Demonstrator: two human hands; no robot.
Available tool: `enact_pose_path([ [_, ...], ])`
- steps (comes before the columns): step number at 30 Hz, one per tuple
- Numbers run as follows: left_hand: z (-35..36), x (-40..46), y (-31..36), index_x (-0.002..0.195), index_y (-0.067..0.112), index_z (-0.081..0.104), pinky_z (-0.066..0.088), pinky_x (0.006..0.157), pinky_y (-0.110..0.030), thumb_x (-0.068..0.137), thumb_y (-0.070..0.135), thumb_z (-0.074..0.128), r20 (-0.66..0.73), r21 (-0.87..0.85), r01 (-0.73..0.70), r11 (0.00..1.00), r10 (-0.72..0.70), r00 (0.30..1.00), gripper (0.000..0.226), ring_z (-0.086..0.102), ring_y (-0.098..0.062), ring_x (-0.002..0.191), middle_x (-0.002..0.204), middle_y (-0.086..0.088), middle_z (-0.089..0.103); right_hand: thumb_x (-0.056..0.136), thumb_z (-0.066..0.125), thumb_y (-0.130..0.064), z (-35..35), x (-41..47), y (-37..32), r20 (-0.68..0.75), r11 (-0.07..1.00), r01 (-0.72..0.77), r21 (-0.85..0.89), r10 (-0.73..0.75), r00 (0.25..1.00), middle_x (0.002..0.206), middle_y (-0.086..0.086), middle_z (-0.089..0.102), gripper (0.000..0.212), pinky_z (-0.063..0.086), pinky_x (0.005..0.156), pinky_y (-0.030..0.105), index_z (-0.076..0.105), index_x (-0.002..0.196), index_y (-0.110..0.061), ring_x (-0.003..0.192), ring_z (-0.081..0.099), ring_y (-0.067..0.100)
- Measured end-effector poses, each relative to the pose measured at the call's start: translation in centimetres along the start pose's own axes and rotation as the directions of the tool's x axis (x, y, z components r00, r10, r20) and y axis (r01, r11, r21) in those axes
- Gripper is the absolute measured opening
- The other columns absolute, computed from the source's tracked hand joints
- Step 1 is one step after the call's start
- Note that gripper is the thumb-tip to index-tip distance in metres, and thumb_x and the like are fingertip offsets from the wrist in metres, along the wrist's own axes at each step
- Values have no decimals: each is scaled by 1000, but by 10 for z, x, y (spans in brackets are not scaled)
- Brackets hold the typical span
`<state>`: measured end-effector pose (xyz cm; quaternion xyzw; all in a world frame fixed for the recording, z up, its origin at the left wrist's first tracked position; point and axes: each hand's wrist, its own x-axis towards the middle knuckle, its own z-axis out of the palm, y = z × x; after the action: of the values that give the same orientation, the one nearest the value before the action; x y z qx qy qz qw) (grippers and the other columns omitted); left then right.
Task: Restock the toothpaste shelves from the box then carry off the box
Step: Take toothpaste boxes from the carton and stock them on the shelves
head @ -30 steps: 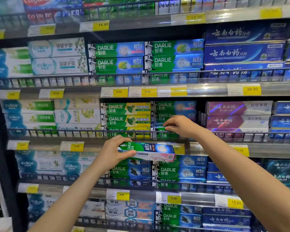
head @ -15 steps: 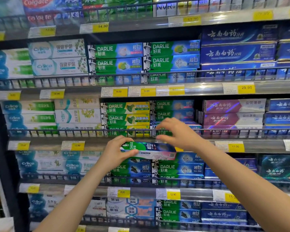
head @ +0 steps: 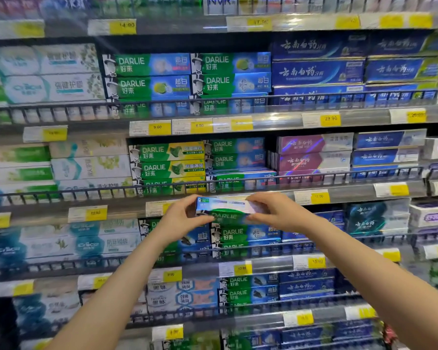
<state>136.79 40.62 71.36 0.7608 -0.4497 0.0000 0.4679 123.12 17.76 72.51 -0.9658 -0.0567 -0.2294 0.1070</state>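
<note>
Broadly, the whole far wall is a toothpaste shelving unit [head: 276, 122], tiered, each tier fronted by a low wire rail [head: 314, 176] and a strip of yellow price tags [head: 330, 120]. Green Darlie cartons sit in the middle columns, blue and purple cartons to the right, pale ones to the left; the picture is motion-blurred toward its edges. The supply box is not in view. Held in front of the shelves, just below the rail of the middle tier, is one Darlie toothpaste carton [head: 225, 210], lying lengthwise left to right and tilted so its pale upper face and green front both show. The left hand [head: 180, 219] pinches the carton's left end, thumb under and fingers over; the right hand [head: 268, 210] grips the right end the same way, fingers curled over the top. Judged handling: light, a stiff thin cardboard sleeve, glossy so mildly slippery, likely to dent if squeezed mid-span. The ends are the sound hold, as here. Judged next need: lift it clear over the rail and slide it in flat atop the like cartons [head: 235, 157].
</note>
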Motion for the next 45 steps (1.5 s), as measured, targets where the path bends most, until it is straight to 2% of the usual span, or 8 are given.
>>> enact_pose_path([
  [3, 4, -2, 2, 123, 22, 46, 46, 74, -14, 80, 33, 70, 1, 33, 37, 999, -37, 999, 51, 60, -17, 90, 101, 10, 58, 89, 55, -48, -4, -4, -1, -3, 999, -44, 25, 44, 999, 83, -15, 53, 37, 36, 62, 24, 56, 110, -19, 70, 46, -1],
  [7, 4, -4, 5, 137, 11, 39, 43, 96, -50, 77, 49, 67, 11, 26, 87, 996, -87, 996, 76, 51, -35, 118, 135, -21, 46, 92, 52, -44, -5, -8, -5, 7, 996, -78, 37, 78, 997, 93, -12, 59, 34, 39, 68, 22, 58, 115, -20, 80, 53, 5],
  [12, 6, -7, 12, 95, 28, 54, 44, 70, -27, 92, 34, 54, 12, 31, 37, 999, -37, 999, 7, 55, -18, 80, 91, -6, 59, 94, 48, -42, -8, -14, -11, 31, 995, -103, -4, 103, 994, 114, 2, 62, 37, 47, 87, 42, 57, 122, -19, 101, 57, 19],
  [17, 16, -2, 15, 86, 9, 61, 33, 52, -18, 93, 34, 54, -86, -35, 8, 999, -10, 996, 27, 44, -4, 56, 63, 8, 49, 88, 61, -41, -2, -12, -27, -82, 949, 63, -310, -92, 992, 131, 2, 50, 57, 43, 95, 38, 44, 136, -17, 116, 48, 22],
  [22, 19, 11, 27, 84, 7, 58, 36, 63, -21, 94, 36, 51, -175, -118, -26, 993, 5, 985, 31, 47, -2, 64, 73, 5, 53, 64, 85, -21, -5, 0, -26, -229, 853, 91, -515, -239, 944, 112, 10, 62, 70, 54, 74, 40, 55, 125, -6, 95, 61, 30],
  [30, 3, 34, -13, 136, 14, 43, 24, 114, -40, 93, 54, 26, -315, 678, 71, 732, 202, 927, 61, 36, -19, 132, 140, -3, 44, 59, 81, -9, -35, 51, -17, -357, 842, -11, -539, -217, 908, 102, 12, 64, 66, 51, 70, 41, 58, 120, -4, 86, 62, 34],
  [34, 1, 38, -21, 130, 14, 49, 27, 111, -42, 90, 57, 16, -303, 782, 77, 618, 269, 914, 68, 44, -23, 124, 131, -4, 51, 67, 72, -3, -33, 80, -9, -345, 838, -61, -543, -156, 926, 108, 15, 62, 59, 48, 81, 43, 56, 124, -4, 96, 59, 37],
  [45, 4, 45, -28, 124, 13, 54, 36, 105, -41, 89, 53, 23, -367, 718, 80, 692, 278, 888, 61, 47, -21, 117, 123, -3, 55, 84, 53, -6, -27, 118, 5, -276, 806, -136, -576, -35, 961, 130, 12, 49, 55, 34, 97, 39, 38, 137, -12, 121, 43, 31],
])
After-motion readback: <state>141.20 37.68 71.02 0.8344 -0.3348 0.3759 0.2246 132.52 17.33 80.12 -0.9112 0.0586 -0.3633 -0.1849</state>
